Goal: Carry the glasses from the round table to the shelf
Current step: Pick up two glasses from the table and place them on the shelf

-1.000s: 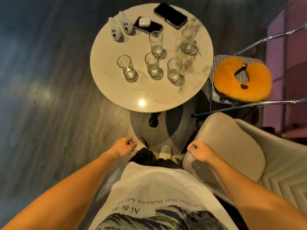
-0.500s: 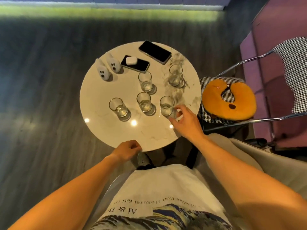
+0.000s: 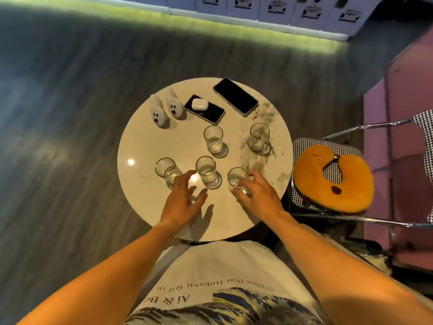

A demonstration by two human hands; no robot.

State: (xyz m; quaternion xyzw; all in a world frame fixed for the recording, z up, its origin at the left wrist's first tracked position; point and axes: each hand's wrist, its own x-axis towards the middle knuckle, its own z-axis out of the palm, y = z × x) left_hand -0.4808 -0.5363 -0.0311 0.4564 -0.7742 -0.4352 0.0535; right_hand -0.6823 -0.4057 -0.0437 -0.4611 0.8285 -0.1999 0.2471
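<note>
While five glasses stand on the round table [image 3: 145, 202], L hand [image 3: 181, 202] hovers w/ fingers spread, released, tips between near-left glass [image 3: 166, 171] & centre glass [image 3: 206, 170]. R hand [image 3: 257, 195] wraps near-right glass [image 3: 236, 180], glass on tabletop. Two far glasses [image 3: 213, 139] & [image 3: 259, 137] stand apart, untouched. Orange neck pillow [image 3: 332, 181] lies on chair, R of table.

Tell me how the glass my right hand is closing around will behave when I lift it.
The glass under the right hand looks rigid and probably breakable, being clear and thin-rimmed. Its smooth straight wall may be slippery, so grip firmly. It seems empty or nearly so, so likely light. Tall for its base, it could tip if nudged sideways on the round table.
</note>
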